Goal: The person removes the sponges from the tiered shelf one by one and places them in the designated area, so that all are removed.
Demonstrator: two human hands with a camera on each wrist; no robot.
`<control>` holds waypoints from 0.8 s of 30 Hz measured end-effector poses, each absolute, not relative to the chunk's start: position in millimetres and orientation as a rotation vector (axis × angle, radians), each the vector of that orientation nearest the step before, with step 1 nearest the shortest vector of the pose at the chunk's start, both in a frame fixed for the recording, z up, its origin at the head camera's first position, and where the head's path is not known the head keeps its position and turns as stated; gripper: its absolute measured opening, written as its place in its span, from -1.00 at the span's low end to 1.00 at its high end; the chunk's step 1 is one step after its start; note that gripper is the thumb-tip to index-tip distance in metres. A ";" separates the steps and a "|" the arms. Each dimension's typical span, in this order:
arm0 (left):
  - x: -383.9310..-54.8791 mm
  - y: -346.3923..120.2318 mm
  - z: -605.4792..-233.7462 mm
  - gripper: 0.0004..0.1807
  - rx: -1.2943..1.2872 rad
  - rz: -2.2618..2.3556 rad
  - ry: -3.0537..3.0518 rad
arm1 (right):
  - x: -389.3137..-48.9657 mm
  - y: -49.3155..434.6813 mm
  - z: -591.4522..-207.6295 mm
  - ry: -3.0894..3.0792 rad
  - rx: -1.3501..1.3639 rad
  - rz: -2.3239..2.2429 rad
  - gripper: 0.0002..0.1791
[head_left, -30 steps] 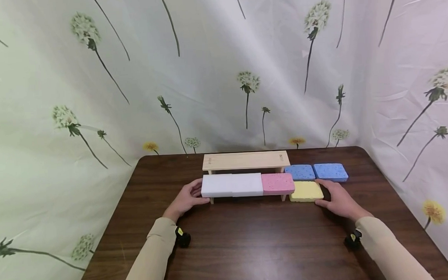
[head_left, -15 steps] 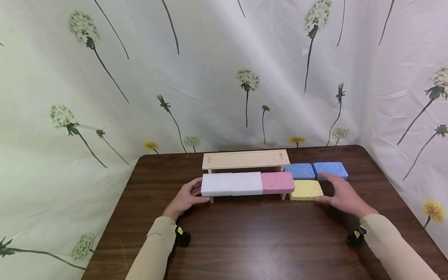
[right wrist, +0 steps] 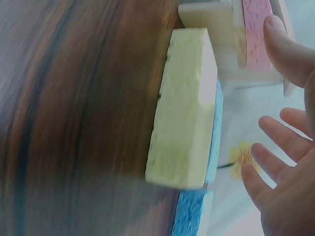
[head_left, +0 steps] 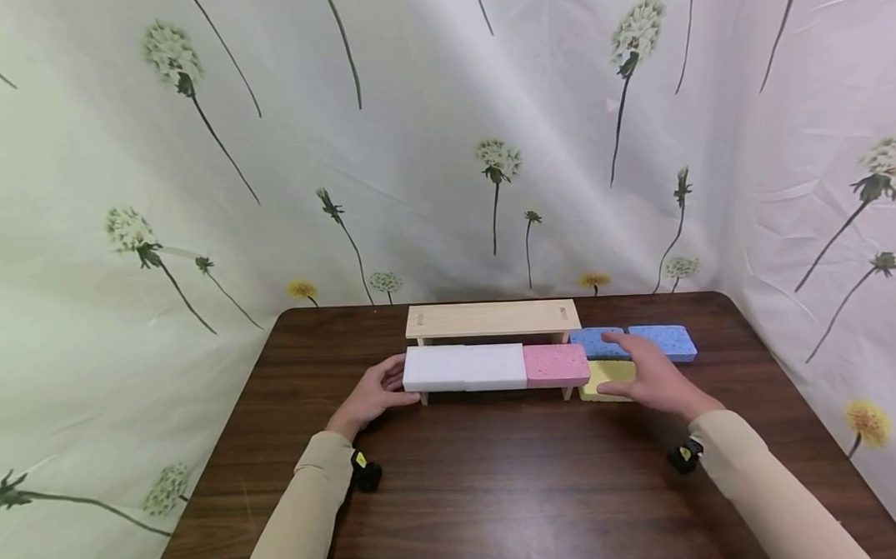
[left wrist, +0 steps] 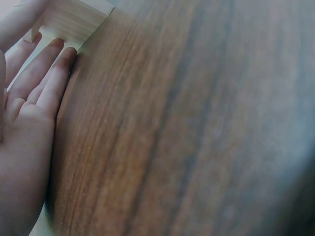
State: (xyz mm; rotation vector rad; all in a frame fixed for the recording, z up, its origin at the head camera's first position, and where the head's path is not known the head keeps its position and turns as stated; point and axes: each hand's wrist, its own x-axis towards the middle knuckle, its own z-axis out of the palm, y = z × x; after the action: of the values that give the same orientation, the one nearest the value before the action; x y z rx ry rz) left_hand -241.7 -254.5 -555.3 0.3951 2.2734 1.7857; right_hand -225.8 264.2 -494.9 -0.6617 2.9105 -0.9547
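A wooden stand (head_left: 567,393) carries a row of two white sponges (head_left: 463,368) and one pink sponge (head_left: 556,365). My left hand (head_left: 370,397) rests at the row's left end, thumb at the front corner and fingers along the side. In the left wrist view its fingers (left wrist: 47,91) lie fairly straight beside the pale wood (left wrist: 74,22). My right hand (head_left: 658,379) hovers over the yellow sponge (head_left: 604,379), thumb and fingers spread, holding nothing. Behind the yellow sponge lie two blue sponges (head_left: 663,343), the left one partly covered by my fingers.
A second wooden stand (head_left: 492,318), bare on top, stands directly behind the row near the table's back edge. The dark wooden table (head_left: 472,487) extends toward me. A flower-printed cloth (head_left: 427,147) hangs behind and along both sides.
My right hand has let go of the yellow sponge's right end, lifted away, then shifted left over it. My left hand and the sponges have stayed in place.
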 end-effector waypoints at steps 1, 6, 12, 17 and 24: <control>-242.4 -254.6 -554.9 -0.10 0.395 1.782 2.280 | -227.1 260.4 -493.7 2.903 -0.668 -0.954 0.04; -242.5 -254.6 -553.4 -0.10 0.387 1.766 2.307 | -229.7 242.8 -490.7 2.846 -0.678 -0.958 0.06; -235.6 -254.4 -554.9 -0.09 0.369 1.760 2.283 | -227.2 232.8 -494.1 2.820 -0.713 -0.919 0.06; -237.6 -253.3 -556.9 -0.12 0.391 1.782 2.272 | -229.7 231.8 -495.6 2.823 -0.741 -0.908 0.02; -241.4 -254.1 -555.1 -0.13 0.405 1.800 2.269 | -234.3 231.0 -493.0 2.823 -0.770 -0.903 -0.01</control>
State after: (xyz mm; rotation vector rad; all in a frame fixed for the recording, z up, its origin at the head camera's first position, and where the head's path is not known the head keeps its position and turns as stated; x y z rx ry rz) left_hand -241.4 -254.1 -555.1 0.4051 2.2689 1.7998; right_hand -234.3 231.0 -493.0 -0.7703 2.8231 -0.9026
